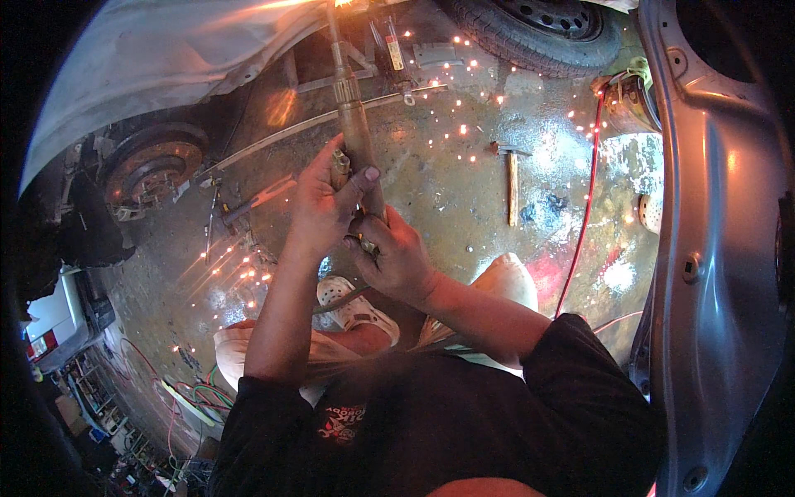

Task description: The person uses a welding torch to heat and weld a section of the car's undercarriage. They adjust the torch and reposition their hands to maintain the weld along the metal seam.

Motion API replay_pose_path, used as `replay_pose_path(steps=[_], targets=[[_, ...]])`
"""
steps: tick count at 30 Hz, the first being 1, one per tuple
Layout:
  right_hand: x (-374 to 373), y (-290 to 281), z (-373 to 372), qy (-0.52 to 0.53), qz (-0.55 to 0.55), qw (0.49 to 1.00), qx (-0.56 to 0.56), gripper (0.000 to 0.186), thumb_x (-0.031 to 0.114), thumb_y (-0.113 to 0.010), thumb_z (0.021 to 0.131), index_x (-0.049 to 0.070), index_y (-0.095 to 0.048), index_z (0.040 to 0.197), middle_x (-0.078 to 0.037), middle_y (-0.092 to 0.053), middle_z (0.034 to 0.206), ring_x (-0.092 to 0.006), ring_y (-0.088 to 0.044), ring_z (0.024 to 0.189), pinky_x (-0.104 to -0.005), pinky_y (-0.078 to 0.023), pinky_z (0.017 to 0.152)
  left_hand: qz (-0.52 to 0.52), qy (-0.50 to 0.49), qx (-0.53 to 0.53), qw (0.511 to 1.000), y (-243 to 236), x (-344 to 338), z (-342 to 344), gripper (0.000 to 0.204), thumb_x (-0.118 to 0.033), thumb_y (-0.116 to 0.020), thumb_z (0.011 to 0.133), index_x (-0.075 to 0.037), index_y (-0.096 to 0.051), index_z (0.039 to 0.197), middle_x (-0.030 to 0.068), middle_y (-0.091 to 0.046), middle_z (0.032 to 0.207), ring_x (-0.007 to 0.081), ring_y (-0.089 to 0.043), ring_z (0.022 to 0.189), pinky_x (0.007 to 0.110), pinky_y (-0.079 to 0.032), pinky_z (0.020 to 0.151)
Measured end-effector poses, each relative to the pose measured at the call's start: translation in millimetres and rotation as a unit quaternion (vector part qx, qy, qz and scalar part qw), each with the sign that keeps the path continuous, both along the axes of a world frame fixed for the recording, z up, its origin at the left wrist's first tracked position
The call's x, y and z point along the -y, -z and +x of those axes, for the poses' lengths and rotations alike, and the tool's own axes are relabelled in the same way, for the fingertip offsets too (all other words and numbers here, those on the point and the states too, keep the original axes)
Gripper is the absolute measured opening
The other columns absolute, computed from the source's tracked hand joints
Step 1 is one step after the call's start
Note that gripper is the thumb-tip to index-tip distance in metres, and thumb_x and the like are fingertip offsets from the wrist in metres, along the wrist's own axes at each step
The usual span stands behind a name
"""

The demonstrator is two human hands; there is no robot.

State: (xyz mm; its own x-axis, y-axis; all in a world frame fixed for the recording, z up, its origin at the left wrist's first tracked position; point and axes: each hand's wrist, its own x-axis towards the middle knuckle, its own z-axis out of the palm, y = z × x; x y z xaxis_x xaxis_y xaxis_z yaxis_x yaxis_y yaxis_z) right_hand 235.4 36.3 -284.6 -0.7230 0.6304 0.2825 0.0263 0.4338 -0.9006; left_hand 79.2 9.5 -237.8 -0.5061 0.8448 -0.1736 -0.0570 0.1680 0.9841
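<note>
A brass-coloured cutting torch (353,120) points away from me, its narrow tubes reaching up to a bright orange glow at the top edge. Around the torch's body, near its valve, my left hand (323,203) is closed, with the thumb lying across it. Closer to me, the fingers of my right hand (397,257) are wrapped round the rear end of the handle. At the glow the tip meets the edge of a pale car body panel (166,74); the exact contact cannot be made out. Orange sparks are scattered through the air and over the floor.
A hammer (513,186) lies on the wet-looking floor, with a tyre (538,37) beyond it. A red hose (590,199) runs down the right, beside a grey metal car frame (712,248). A brake disc (157,170) sits at left; coiled hoses (207,393) lie lower left.
</note>
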Motion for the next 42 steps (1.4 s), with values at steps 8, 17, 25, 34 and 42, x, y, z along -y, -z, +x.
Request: replay_pose_path(steps=[8,17,25,34,42], targets=[[-0.4,3.1,-0.8,-0.004,0.003,1.000,-0.014,0.021,0.016,-0.075,0.092,0.007,-0.063,0.107,-0.021,-0.061,0.101,-0.0421,-0.068,0.077,-0.0492,-0.057,0.066,0.005,0.001,-0.002,1.000,-0.5,-0.6,1.2,0.057,-0.020,-0.079,0.098,0.001,-0.055,0.146,0.0015,-0.071,0.103,0.0091,-0.063,0.091,0.027,-0.053,0.080],[0.2,2.5,-0.9,0.004,-0.004,1.000,-0.012,0.021,0.016,-0.075,0.092,0.007,-0.064,0.106,-0.022,-0.061,0.100,-0.0439,-0.068,0.079,-0.0504,-0.057,0.066,-0.015,0.008,-0.029,0.999,-5.5,-1.3,2.6,0.056,-0.019,-0.077,0.099,0.000,-0.055,0.147,-0.0003,-0.070,0.105,0.0084,-0.062,0.095,0.027,-0.052,0.083],[-1.3,3.8,-2.3,-0.002,0.005,1.000,-0.020,0.018,0.016,-0.074,0.093,0.008,-0.063,0.105,-0.021,-0.062,0.098,-0.0432,-0.068,0.080,-0.0498,-0.057,0.068,-0.008,0.006,-0.004,1.000,-4.0,-2.1,0.8,0.056,-0.017,-0.078,0.099,-0.001,-0.055,0.148,-0.0020,-0.069,0.104,0.0076,-0.061,0.091,0.026,-0.052,0.081],[0.0,3.5,-0.1,-0.003,-0.006,1.000,0.000,0.019,0.014,-0.073,0.092,0.008,-0.063,0.108,-0.022,-0.063,0.102,-0.0444,-0.068,0.085,-0.0506,-0.057,0.071,-0.038,0.007,-0.027,0.999,-4.9,-1.0,1.5,0.059,-0.019,-0.078,0.099,-0.001,-0.054,0.149,-0.0015,-0.068,0.099,0.0077,-0.059,0.087,0.025,-0.051,0.077],[1.6,6.2,-1.7,0.005,-0.009,1.000,-0.011,0.019,0.015,-0.074,0.092,0.008,-0.064,0.106,-0.022,-0.062,0.099,-0.0440,-0.069,0.077,-0.0501,-0.058,0.066,-0.011,-0.006,-0.021,1.000,-2.2,-2.3,2.2,0.061,-0.021,-0.080,0.098,0.001,-0.054,0.148,-0.0004,-0.070,0.101,0.0079,-0.062,0.088,0.025,-0.051,0.077]])
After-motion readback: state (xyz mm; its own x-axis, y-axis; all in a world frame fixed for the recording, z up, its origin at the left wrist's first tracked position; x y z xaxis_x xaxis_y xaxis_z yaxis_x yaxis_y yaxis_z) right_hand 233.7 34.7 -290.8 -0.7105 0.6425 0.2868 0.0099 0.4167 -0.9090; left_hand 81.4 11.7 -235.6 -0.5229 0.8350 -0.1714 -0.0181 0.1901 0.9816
